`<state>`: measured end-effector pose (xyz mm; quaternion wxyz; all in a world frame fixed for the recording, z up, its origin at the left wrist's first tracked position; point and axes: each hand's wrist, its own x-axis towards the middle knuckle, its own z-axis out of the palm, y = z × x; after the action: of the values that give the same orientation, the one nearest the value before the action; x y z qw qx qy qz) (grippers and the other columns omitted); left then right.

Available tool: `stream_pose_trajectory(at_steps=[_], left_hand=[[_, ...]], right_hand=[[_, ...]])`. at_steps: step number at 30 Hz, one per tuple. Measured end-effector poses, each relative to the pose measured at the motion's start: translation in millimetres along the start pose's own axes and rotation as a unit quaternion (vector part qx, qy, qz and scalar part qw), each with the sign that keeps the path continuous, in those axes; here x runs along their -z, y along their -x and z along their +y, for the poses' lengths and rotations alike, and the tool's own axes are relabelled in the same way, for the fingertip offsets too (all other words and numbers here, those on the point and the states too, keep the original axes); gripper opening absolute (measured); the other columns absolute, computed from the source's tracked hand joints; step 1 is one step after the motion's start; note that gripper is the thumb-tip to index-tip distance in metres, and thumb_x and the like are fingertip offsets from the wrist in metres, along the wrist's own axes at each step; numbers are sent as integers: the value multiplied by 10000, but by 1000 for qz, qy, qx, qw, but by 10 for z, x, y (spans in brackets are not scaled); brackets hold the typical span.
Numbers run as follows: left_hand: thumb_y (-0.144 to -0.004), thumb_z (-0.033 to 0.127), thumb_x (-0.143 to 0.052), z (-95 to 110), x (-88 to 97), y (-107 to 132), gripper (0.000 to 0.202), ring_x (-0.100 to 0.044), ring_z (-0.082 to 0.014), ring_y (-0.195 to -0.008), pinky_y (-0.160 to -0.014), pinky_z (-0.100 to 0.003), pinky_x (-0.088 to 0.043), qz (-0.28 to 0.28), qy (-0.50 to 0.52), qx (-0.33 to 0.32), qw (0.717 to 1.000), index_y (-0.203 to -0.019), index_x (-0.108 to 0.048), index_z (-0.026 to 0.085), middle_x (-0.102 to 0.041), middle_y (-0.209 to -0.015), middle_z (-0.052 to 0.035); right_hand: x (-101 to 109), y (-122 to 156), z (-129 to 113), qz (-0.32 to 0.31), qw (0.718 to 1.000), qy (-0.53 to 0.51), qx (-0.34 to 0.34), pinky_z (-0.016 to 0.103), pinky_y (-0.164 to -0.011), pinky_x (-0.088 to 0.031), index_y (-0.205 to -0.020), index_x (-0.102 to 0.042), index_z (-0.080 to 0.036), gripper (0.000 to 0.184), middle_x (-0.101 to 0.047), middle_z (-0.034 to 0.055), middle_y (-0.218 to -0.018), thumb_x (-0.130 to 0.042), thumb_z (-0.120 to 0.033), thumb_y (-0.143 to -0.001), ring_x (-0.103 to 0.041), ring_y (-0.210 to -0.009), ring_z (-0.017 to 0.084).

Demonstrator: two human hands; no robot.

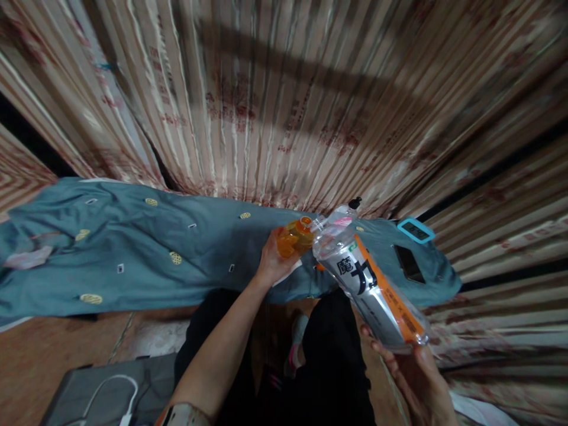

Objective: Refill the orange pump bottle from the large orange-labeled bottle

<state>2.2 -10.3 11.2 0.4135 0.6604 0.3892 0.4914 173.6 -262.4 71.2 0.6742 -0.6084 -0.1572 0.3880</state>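
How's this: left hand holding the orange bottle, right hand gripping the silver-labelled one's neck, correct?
Not the neck: the head view shows the right hand gripping the silver-labelled bottle by its base. The left hand holds the orange bottle.

The left hand (271, 261) holds an orange bottle (293, 240); the right hand (419, 378) holds a silver-labelled bottle (370, 287), tilted.

A small, see-through orange bottle (293, 239) is gripped in the left hand (274, 260), tilted, its round mouth uncapped. A large clear plastic bottle with a silver, orange and black-lettered label (370, 287) slants in the right hand (415, 373), its base beyond the front edge of the blue-green cloth-covered table (213, 236), its neck over the cloth, at the orange bottle's mouth; whether they touch is unclear.
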Motion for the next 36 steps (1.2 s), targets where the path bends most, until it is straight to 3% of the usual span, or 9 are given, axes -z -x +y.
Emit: stream_pose_trajectory(at_steps=[7,15,23,30,36], left_hand=[[-690,301,-799,-42,24,1,596,-705,-285,-1100,-979,-446,-570,-12,-3,-9,1000,-1215,-534,207,-706,-1189,-87],[-715,326,-783,-121,4,1,596,-699,-287,-1123,-996,-448,-564,-16,2,-19,1000,-1242,-528,211,-700,-1209,-95],[-766,407,-745,-196,-17,0,612,-689,-293,-1155,-1018,-461,-559,-21,0,-36,999,-1276,-502,172,-686,-1242,-134],[-722,335,-798,-193,-14,3,685,-672,-303,-1206,-1050,-483,-548,-26,0,-31,999,-1312,-485,184,-677,-1285,-132],[-668,281,-855,-206,-34,7,743,-654,-298,-1239,-1078,-485,-539,-18,-2,-29,999,-1314,-498,200,-666,-1307,-123]], right_hand=[[-24,32,-12,6,1000,17,5,491,-774,-583,-1100,-702,-343,656,-751,86,-1100,-922,-586,-532,-747,-901,361],[-35,39,-3,19,1000,12,17,353,-697,-608,-1164,-675,-370,734,-761,32,-1027,-936,-581,-511,-757,-831,280],[14,54,-15,10,1000,7,7,344,-772,-613,-1267,-631,-340,756,-761,53,-1069,-907,-542,-593,-758,-874,260],[-81,87,-56,30,999,-5,18,225,-689,-580,-1317,-604,-371,836,-767,16,-1021,-928,-514,-560,-734,-783,173],[-97,63,-64,17,999,3,44,228,-634,-554,-1330,-607,-339,836,-752,51,-1081,-911,-526,-575,-718,-768,174]])
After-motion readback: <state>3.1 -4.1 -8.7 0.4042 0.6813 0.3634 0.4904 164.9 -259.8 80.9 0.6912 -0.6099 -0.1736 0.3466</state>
